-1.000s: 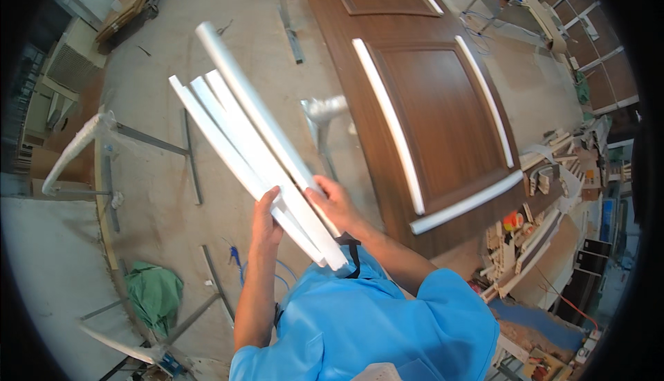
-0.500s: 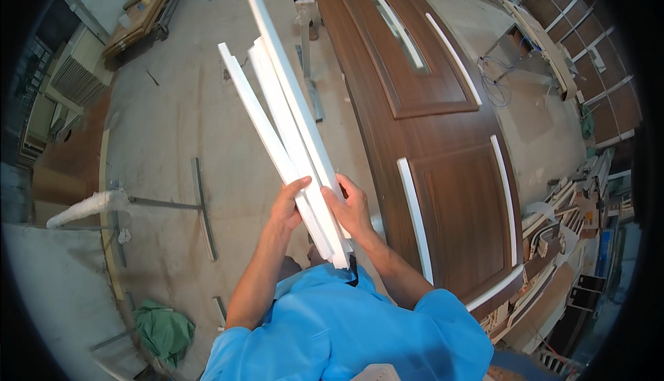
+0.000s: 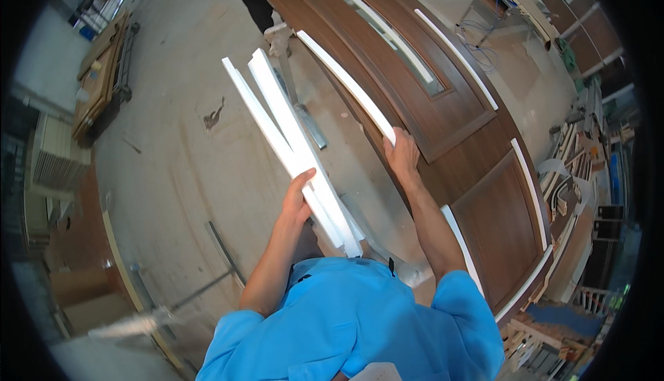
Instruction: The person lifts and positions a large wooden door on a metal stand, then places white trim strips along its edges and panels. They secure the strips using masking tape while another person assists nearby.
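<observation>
My left hand [image 3: 297,197] grips a bundle [image 3: 295,137] of white strips below its middle, likely to leave the other free; it points away and leftward. My right hand [image 3: 402,154] pinches one strip's [image 3: 347,80] near end, its long axis following the left edge of the door [image 3: 458,139]; contact there is unclear.

Strips [image 3: 302,149] are white, the door [image 3: 449,173] brown, the shirt [image 3: 387,312] blue — the floor [image 3: 173,152] greyish.
</observation>
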The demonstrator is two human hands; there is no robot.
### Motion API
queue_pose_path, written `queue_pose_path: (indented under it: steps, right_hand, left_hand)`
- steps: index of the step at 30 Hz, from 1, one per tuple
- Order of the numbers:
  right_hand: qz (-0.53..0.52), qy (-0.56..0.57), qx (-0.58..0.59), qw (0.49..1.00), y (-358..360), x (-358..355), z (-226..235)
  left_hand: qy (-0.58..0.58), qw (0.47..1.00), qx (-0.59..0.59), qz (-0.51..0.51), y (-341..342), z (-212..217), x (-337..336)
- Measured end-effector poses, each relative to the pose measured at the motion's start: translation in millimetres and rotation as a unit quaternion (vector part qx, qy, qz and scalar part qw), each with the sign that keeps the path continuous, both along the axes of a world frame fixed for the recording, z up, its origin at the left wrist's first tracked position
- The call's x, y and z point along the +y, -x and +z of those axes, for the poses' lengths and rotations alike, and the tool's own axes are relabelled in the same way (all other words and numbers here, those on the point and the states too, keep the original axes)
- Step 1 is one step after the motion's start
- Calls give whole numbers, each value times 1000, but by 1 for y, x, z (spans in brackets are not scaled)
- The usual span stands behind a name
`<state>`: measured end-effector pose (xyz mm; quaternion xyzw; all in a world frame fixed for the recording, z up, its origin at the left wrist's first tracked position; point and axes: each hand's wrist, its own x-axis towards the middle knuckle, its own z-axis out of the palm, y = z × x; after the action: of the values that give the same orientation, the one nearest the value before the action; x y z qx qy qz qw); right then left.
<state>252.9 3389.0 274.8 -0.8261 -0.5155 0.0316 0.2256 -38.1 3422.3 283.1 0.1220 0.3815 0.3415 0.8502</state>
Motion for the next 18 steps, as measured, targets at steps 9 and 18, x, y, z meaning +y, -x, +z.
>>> queue_pose_path:
  steps: [9,18]
  right_hand:
    - [-142,29,-100,984,-19,55,-32]
    - [-255,7,-69,965,22,-44,-13]
  left_hand:
    - [-16,997,63,-45,49,-6,151]
    - [-81,980,27,-181,3,28,198]
